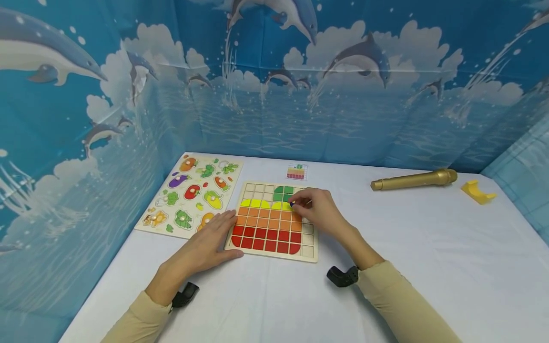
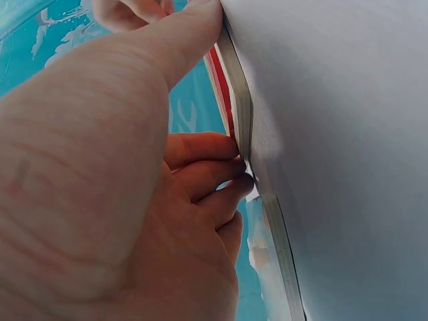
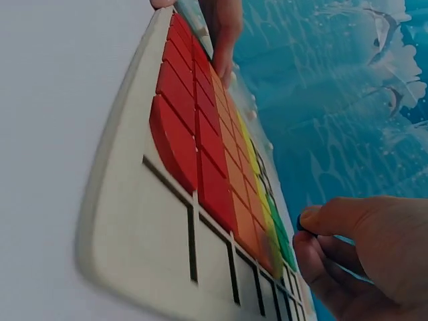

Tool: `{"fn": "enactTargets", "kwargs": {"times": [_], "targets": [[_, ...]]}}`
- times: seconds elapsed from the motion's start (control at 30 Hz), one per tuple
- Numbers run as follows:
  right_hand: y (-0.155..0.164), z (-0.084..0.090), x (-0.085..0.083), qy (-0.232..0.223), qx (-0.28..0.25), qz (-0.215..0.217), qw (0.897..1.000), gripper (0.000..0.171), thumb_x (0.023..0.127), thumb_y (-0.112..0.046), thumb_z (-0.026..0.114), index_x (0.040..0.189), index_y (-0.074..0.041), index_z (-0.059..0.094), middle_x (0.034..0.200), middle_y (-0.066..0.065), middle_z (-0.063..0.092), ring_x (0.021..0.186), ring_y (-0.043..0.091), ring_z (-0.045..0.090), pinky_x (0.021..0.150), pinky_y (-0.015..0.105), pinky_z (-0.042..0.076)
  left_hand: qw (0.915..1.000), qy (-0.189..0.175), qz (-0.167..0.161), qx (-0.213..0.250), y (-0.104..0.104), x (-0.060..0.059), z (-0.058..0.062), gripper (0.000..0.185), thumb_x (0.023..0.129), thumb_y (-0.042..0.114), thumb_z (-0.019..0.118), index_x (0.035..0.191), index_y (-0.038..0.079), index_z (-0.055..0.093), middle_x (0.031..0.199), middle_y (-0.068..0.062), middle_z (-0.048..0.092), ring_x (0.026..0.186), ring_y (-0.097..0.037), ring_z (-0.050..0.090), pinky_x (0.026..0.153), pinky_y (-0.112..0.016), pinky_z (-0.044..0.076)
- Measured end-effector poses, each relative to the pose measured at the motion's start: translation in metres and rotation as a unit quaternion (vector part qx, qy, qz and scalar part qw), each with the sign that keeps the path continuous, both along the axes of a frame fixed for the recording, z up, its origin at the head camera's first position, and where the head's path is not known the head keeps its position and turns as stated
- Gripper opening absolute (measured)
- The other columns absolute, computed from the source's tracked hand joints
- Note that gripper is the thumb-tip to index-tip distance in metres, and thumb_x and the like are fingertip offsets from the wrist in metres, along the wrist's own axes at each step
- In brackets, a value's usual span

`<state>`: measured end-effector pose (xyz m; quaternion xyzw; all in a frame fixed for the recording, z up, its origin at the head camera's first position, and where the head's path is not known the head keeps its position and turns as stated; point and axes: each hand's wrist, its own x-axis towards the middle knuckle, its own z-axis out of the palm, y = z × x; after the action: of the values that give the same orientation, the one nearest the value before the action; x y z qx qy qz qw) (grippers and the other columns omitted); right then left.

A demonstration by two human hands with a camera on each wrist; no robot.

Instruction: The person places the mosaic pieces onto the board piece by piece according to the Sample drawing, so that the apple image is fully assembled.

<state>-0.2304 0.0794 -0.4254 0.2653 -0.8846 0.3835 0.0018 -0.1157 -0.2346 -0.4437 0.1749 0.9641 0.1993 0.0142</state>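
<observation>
A wooden grid board (image 1: pixel 306 251) carries rows of red tiles (image 1: pixel 266 239), orange tiles (image 1: pixel 269 218) and yellow tiles (image 1: pixel 256 203), plus green tiles (image 1: pixel 283 193) near its far edge. At the board's left side lies my left hand (image 1: pixel 208 243), fingers along that edge and thumb at the near corner. Between thumb and fingertips, my right hand (image 1: pixel 318 208) pinches a small dark blue piece (image 1: pixel 292 204) over the right end of the yellow row. In the right wrist view only a bit of the dark piece (image 3: pixel 304 229) shows between the fingertips.
Left of the grid board lies a vegetable puzzle board (image 1: pixel 195 190). A small pattern card (image 1: pixel 297 172) lies behind the grid. Farther right are a gold microphone (image 1: pixel 413 180) and a yellow curved piece (image 1: pixel 478 192). A dolphin-printed curtain (image 1: pixel 274 119) borders the white table.
</observation>
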Motion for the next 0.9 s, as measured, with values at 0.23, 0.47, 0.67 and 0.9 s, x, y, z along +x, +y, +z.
{"fn": "enactTargets", "kwargs": {"times": [0.23, 0.47, 0.67, 0.9], "targets": [[-0.035, -0.007, -0.021, 0.003, -0.015, -0.003, 1.000, 0.015, 0.096, -0.012, 0.078, 0.110, -0.006, 0.081, 0.094, 0.003, 0.076, 0.084, 0.015, 0.067, 0.084, 0.035, 0.062, 1.0000, 0.000, 0.002, -0.003, -0.001, 0.001, -0.001, 0.096, 0.090, 0.053, 0.080, 0.161, 0.002, 0.040, 0.171, -0.014, 0.034, 0.160, -0.036, 0.030, 0.128, -0.056, 0.030], [-0.061, -0.012, -0.033, 0.010, -0.026, -0.014, 1.000, 0.012, 0.096, -0.010, 0.077, 0.106, -0.004, 0.081, 0.091, 0.006, 0.077, 0.082, 0.018, 0.068, 0.082, 0.035, 0.059, 1.0000, 0.000, -0.002, -0.001, -0.001, -0.001, 0.000, 0.095, 0.090, 0.053, 0.079, 0.161, 0.003, 0.040, 0.171, -0.013, 0.034, 0.160, -0.036, 0.030, 0.128, -0.056, 0.030], [-0.071, -0.019, -0.039, 0.002, -0.033, -0.018, 0.999, 0.015, 0.096, -0.012, 0.079, 0.108, -0.004, 0.081, 0.094, 0.008, 0.077, 0.083, 0.020, 0.066, 0.080, 0.033, 0.058, 1.0000, -0.003, -0.002, -0.001, -0.001, -0.001, -0.001, 0.096, 0.091, 0.054, 0.078, 0.162, 0.003, 0.039, 0.172, -0.013, 0.033, 0.160, -0.036, 0.029, 0.129, -0.056, 0.029], [-0.071, -0.025, -0.041, 0.011, -0.031, -0.019, 0.999, 0.019, 0.097, -0.016, 0.078, 0.113, -0.006, 0.081, 0.099, 0.007, 0.077, 0.084, 0.019, 0.066, 0.079, 0.032, 0.058, 0.9999, -0.010, 0.001, -0.003, -0.002, -0.002, -0.001, 0.096, 0.091, 0.055, 0.078, 0.162, 0.004, 0.039, 0.172, -0.012, 0.033, 0.160, -0.035, 0.029, 0.129, -0.056, 0.029]]}}
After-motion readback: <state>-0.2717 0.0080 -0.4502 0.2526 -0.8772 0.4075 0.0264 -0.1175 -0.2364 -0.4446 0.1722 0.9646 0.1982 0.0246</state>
